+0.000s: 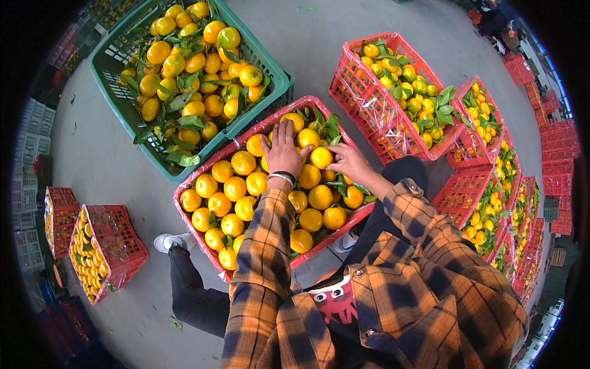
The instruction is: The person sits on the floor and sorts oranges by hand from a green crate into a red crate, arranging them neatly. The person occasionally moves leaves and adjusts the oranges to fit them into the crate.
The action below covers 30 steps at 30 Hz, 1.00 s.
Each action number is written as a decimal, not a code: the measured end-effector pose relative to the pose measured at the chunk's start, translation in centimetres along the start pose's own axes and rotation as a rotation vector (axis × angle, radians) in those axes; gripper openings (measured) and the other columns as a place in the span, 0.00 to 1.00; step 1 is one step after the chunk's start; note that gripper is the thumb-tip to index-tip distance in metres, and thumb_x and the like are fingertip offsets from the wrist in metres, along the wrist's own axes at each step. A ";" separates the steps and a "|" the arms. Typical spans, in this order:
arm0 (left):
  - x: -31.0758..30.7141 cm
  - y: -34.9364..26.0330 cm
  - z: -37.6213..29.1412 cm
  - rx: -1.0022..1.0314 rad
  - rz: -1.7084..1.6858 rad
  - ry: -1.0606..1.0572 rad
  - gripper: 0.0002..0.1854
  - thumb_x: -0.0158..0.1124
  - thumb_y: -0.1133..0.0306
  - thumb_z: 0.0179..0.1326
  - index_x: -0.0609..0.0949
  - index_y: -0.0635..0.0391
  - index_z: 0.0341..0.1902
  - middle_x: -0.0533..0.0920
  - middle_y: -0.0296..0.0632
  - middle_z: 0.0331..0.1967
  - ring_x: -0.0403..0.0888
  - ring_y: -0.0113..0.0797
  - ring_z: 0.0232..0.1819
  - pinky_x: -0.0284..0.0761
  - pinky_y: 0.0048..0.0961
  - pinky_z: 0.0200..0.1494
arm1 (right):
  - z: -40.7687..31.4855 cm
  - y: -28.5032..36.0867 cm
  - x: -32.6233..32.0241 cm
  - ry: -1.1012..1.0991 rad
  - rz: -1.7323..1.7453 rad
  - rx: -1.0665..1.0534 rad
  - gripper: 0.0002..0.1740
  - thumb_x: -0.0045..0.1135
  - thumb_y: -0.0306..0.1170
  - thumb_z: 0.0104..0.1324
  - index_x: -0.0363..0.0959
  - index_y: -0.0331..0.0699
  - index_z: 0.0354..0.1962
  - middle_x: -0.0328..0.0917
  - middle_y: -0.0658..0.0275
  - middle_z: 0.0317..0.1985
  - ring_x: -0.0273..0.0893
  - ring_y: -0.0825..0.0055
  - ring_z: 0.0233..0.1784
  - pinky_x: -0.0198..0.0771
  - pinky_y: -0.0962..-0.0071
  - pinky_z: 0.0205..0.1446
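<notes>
A red plastic crate (183,203) lined with clear film stands before me, filled with rows of orange mandarins (235,188). My left hand (283,154) lies palm down on the fruit near the crate's far side, fingers stretched forward and thumb spread. Just right of it, my right hand (351,162) has its thumb and fingertips against the right side of one mandarin (321,157). Green leaves (333,130) stick up among the fruit at the far right corner. My left forearm hides some mandarins in the middle.
A green plastic crate (103,87) of loose leafy mandarins adjoins the far left side. Film-wrapped red crates (368,115) of leafy fruit stand at the right, with more (474,189) curving behind. Filled red crates (115,240) sit on the concrete floor (110,161) at left.
</notes>
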<state>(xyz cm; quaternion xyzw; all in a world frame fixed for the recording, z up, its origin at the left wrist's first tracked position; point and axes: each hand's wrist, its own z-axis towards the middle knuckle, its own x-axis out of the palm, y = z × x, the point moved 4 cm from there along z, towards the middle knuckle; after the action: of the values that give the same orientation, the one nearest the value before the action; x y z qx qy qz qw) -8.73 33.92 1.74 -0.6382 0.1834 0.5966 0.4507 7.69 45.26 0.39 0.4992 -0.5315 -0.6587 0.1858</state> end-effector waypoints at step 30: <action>0.5 -4.7 -4.4 0.029 0.026 0.073 0.37 0.56 0.46 0.64 0.66 0.51 0.72 0.62 0.42 0.74 0.50 0.44 0.78 0.37 0.63 0.75 | 21.8 18.0 7.6 -0.182 -0.657 -0.565 0.11 0.61 0.40 0.61 0.78 0.41 0.33 0.81 0.55 0.27 0.80 0.50 0.34 0.75 0.52 0.39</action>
<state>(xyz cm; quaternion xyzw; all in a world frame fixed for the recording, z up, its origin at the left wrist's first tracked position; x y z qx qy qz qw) -2.37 33.05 2.41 -0.6505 0.2169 0.5759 0.4450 -19.37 44.01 11.46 0.5113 -0.1579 -0.8434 0.0480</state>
